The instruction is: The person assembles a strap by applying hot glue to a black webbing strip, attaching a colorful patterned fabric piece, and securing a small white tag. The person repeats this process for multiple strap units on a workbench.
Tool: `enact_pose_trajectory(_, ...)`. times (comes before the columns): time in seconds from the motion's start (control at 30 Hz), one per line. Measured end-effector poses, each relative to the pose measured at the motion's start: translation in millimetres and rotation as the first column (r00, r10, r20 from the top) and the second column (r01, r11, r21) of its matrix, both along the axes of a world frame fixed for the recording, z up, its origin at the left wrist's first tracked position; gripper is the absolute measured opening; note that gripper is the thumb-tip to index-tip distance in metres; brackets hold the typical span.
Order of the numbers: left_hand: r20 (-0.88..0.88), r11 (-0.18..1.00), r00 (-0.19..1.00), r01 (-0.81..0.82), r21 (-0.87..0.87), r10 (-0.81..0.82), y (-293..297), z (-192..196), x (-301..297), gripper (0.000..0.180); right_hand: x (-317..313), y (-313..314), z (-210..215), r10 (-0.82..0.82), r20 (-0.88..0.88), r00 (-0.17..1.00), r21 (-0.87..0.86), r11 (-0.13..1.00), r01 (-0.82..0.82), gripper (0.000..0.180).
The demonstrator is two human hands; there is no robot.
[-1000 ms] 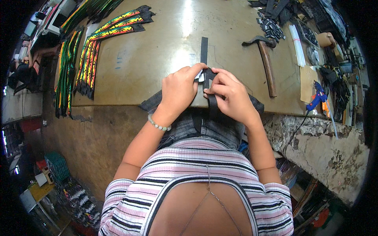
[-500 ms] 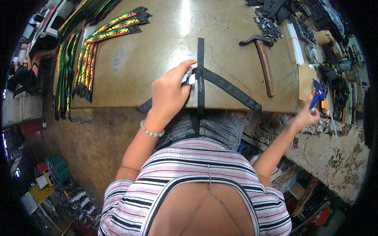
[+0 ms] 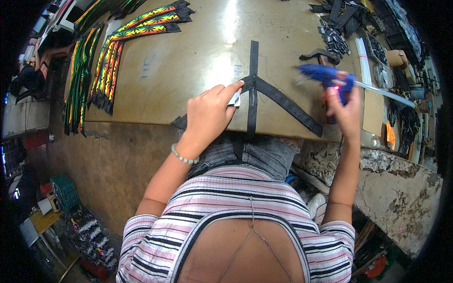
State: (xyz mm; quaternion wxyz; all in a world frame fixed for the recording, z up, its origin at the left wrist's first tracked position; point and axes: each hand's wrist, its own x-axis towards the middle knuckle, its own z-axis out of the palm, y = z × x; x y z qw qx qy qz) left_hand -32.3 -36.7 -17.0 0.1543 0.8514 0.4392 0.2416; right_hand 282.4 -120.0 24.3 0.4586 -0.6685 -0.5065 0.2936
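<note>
Black webbing straps lie at the table's near edge: an upright strip (image 3: 254,56) crosses an angled strap (image 3: 289,104) at its bend. My left hand (image 3: 210,113) is over the strap's left arm, its index fingertip on the webbing by the bend. A small white piece (image 3: 234,99), perhaps a label, is pinched between its thumb and fingers. On the right, my right hand (image 3: 347,115) grips a blue hot glue gun (image 3: 328,75) above the table, nozzle pointing left and blurred by motion. A translucent glue stick (image 3: 391,96) sticks out of its back.
A hammer (image 3: 322,55) lies behind the glue gun, its handle partly hidden. Patterned strips (image 3: 106,78) are laid out on the left. Several black buckles (image 3: 332,40) and white glue sticks (image 3: 363,59) sit at the far right, with cardboard (image 3: 373,113) nearer.
My right hand has brought the glue gun from the right edge leftward over the table, near the hammer. My left hand stays at the strap; the view has shifted slightly.
</note>
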Motion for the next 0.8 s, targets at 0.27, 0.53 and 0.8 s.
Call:
enact_pose_trajectory(0.27, 0.017, 0.999, 1.000, 0.009, 0.033, -0.010, 5.8, -3.4, 1.6, 0.045, -49.5, 49.0, 8.4, 0.200, 0.336, 0.920, -0.067, 0.980, -0.189, 0.049)
enact_pose_trajectory(0.53, 0.020, 0.999, 0.999, 0.031, 0.021, -0.032, 10.0, -2.3, 2.0, 0.039, -49.8, 50.1, 6.8, 0.248, 0.401, 0.882, -0.048, 0.967, -0.250, 0.051)
enact_pose_trajectory(0.8, 0.013, 0.999, 1.000, 0.023, 0.028, -0.023, 9.8, -2.9, 2.8, 0.032, -60.5, 21.0, 14.8, 0.320, 0.336, 0.886, -0.146, 0.947, -0.286, 0.048)
